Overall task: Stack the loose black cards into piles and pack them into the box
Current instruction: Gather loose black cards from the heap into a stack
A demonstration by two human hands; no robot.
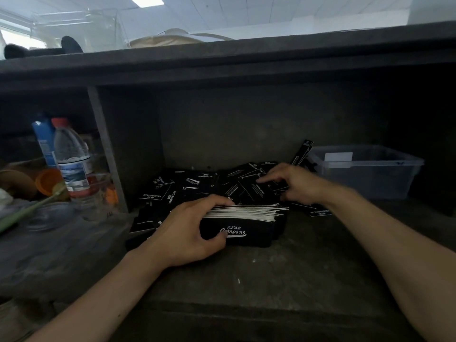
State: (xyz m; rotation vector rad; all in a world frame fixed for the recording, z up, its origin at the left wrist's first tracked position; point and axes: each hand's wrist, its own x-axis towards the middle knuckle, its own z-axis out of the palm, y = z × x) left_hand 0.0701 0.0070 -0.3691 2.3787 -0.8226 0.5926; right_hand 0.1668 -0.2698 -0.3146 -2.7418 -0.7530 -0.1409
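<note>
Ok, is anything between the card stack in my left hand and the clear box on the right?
Yes: your right hand and forearm reach across between the stack and the box, and a card leans at the box's left corner.

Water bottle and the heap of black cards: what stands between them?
In the head view, an upright grey divider panel stands between the water bottle and the loose black cards; the left hand grips a card stack.
</note>
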